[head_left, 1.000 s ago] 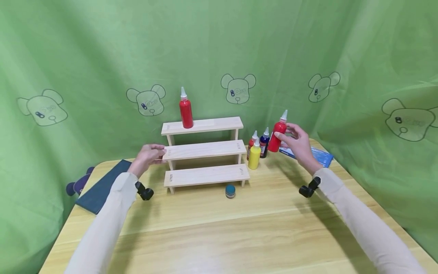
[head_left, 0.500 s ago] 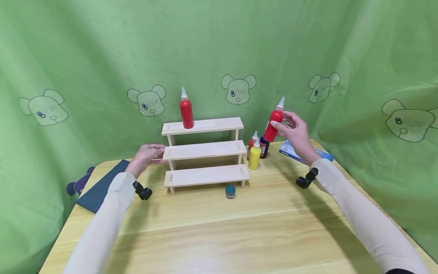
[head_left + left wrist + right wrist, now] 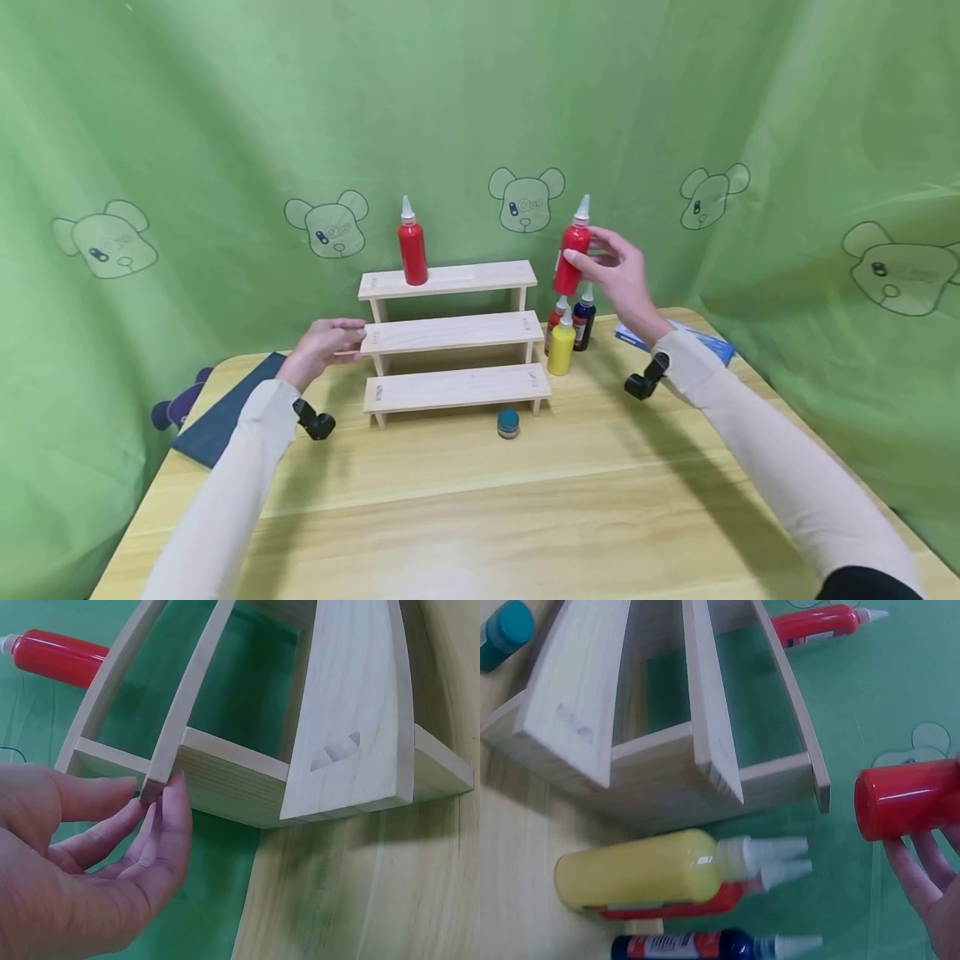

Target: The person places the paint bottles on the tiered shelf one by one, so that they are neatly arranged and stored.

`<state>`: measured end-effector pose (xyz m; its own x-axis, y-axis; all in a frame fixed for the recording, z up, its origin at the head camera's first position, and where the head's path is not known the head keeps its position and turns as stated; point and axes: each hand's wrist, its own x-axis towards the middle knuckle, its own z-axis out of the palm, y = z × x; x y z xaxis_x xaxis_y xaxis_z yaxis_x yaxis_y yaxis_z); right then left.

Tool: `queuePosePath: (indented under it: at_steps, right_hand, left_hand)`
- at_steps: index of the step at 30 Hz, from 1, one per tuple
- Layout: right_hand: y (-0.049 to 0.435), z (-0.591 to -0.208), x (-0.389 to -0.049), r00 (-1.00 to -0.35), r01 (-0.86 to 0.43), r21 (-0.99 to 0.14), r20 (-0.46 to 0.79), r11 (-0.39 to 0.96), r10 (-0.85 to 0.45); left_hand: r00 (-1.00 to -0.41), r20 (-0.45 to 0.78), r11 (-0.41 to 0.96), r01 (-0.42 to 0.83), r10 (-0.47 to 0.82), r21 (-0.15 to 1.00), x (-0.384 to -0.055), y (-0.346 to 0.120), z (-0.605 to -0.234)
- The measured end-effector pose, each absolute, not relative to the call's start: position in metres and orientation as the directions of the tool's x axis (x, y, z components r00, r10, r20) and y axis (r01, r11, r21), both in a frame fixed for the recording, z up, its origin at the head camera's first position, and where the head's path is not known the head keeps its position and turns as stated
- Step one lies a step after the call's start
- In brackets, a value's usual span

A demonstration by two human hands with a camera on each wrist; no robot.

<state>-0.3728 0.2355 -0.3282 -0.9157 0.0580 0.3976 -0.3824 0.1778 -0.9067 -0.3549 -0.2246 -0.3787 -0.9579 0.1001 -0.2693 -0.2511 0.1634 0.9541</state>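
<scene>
My right hand (image 3: 619,271) grips a red squeeze bottle (image 3: 572,260) with a white pointed nozzle, held upright in the air just right of the top step. At the left end of a three-step wooden display shelf (image 3: 453,333), my left hand (image 3: 324,348) pinches the end of the middle board, thumb on one side and fingers on the other in the left wrist view. Another red bottle (image 3: 413,252) stands on the left part of the top step. Below the held bottle, a yellow bottle (image 3: 560,350), a smaller red bottle (image 3: 553,323) and a dark blue bottle (image 3: 583,322) stand together.
A small jar with a teal lid (image 3: 507,422) sits in front of the bottom step. A dark flat board (image 3: 225,417) lies at the table's left edge, and a blue-and-white flat packet (image 3: 708,342) at the right. Green curtain (image 3: 465,100) hangs behind.
My right hand has raised the red bottle and carried it left, toward the top step. The left hand stays at the end of the middle board.
</scene>
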Motion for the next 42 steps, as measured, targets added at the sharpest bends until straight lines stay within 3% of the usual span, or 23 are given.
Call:
queuePosePath:
  at_steps: [14,28,42]
  right_hand:
    - [0.164,-0.309,-0.399,-0.869,-0.482,-0.855,0.494,0.190,0.020]
    - [0.110,-0.311,-0.424,-0.897,-0.438,-0.879,0.442,0.187,-0.025]
    - [0.075,-0.321,-0.434,-0.892,-0.451,-0.866,0.441,0.216,-0.096]
  left_hand:
    - [-0.961,-0.267,0.204,-0.247,0.076,0.947,-0.356,-0.219,-0.384]
    - [-0.946,-0.309,0.118,-0.297,0.100,0.948,-0.355,-0.223,-0.384]
    - [-0.949,-0.308,0.162,-0.293,0.072,0.942,-0.353,-0.218,-0.381]
